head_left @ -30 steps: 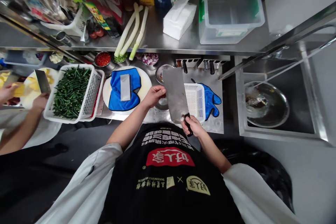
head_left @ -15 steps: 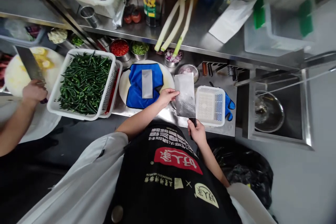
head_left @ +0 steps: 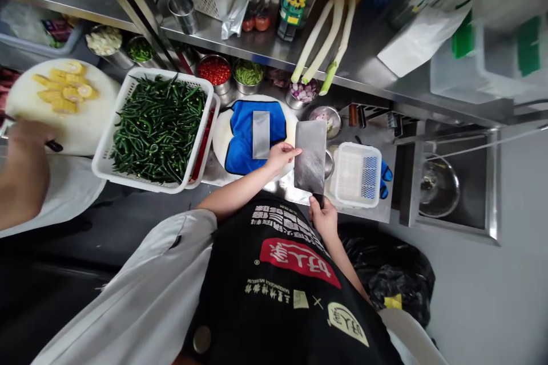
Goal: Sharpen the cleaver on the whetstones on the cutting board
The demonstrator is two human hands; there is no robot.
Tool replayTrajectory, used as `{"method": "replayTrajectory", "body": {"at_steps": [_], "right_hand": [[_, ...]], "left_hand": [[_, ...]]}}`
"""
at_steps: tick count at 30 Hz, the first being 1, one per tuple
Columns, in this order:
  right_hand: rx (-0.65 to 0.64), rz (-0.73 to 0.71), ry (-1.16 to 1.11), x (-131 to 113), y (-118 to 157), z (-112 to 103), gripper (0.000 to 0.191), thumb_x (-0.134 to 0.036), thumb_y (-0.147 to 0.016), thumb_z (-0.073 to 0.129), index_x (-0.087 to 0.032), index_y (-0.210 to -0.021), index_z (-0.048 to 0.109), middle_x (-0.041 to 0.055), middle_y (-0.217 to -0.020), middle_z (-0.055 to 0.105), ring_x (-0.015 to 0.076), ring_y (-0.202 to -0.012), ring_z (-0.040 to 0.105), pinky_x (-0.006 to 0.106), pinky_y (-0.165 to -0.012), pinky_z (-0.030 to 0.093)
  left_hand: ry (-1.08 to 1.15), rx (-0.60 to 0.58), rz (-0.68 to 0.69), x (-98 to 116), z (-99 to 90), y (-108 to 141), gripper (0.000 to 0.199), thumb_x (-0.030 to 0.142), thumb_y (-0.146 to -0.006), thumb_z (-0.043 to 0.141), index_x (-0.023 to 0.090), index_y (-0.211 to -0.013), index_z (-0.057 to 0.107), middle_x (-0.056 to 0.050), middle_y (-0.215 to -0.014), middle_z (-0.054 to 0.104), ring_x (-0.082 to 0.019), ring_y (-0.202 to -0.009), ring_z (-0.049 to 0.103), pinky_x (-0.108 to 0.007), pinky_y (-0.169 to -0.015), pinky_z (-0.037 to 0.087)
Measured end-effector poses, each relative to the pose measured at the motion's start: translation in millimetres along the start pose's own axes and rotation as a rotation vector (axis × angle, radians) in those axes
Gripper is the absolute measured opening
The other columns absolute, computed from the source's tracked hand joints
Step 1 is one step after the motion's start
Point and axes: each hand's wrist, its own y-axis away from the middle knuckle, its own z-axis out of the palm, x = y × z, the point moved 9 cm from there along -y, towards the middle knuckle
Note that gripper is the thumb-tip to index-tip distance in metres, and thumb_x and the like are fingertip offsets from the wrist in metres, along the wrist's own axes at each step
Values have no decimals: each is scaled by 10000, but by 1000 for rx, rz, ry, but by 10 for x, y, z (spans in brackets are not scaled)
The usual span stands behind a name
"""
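Head view: right hand [head_left: 324, 218] has fingers closed round the cleaver [head_left: 310, 158] handle. Left hand [head_left: 282, 158] is at the blade's left edge; can't tell whether its fingers grip. Cleaver is between the whetstone [head_left: 261, 135] on blue cloth [head_left: 240, 137] and the white basket [head_left: 350, 174] on the bench [head_left: 385, 212].

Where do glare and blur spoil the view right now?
Head view: glare whitens the steel counter just left of the cleaver; head view: the clear plastic box is blurred; head view: wide-angle stretch toward the edges; head view: the green chillies look fairly crisp.
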Motion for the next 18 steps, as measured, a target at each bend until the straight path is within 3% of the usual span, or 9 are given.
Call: {"method": "replayTrajectory", "body": {"at_steps": [5, 9, 12, 15, 18], "right_hand": [[-60, 62, -15, -17, -80, 110, 605, -820, -831, 665, -238, -763, 513, -3, -511, 552, 158, -402, 467, 305, -433, 386], [-110, 93, 25, 67, -137, 149, 651, -867, -812, 626, -230, -759, 502, -8, -509, 544, 149, -416, 470, 294, -458, 394], [-79, 93, 59, 201, -191, 49, 643, -862, -825, 614, -234, -776, 486, -16, -529, 545, 150, -431, 482, 287, -461, 395], [-25, 124, 56, 405, -248, -133, 638, -861, -830, 607, -238, -788, 473, -20, -541, 542, 154, -433, 489, 283, -444, 388], [20, 156, 54, 599, -292, -313, 637, -861, -831, 597, -239, -782, 472, -17, -531, 539, 162, -433, 502, 288, -449, 407]], "left_hand": [[-38, -31, -54, -77, -151, -12, 460, 416, -661, 961, 164, -813, 607, 33, -704, 596, -76, -593, 523, -251, -603, 408], [-135, -53, -56, -207, -245, -91, 420, 450, -728, 904, 166, -768, 597, 29, -646, 558, -85, -596, 516, -250, -626, 426], [-297, 60, 50, -218, -461, -155, 343, 416, -790, 849, 174, -795, 606, 12, -688, 595, -106, -657, 564, -258, -691, 468], [-595, 202, 175, -91, -806, -150, 234, 343, -818, 803, 187, -922, 664, -32, -855, 680, -165, -821, 652, -311, -840, 527], [-954, 407, 284, 161, -1198, -93, 471, 359, -834, 779, 173, -1249, 656, -120, -1177, 699, -263, -1105, 672, -402, -1036, 513]]}}
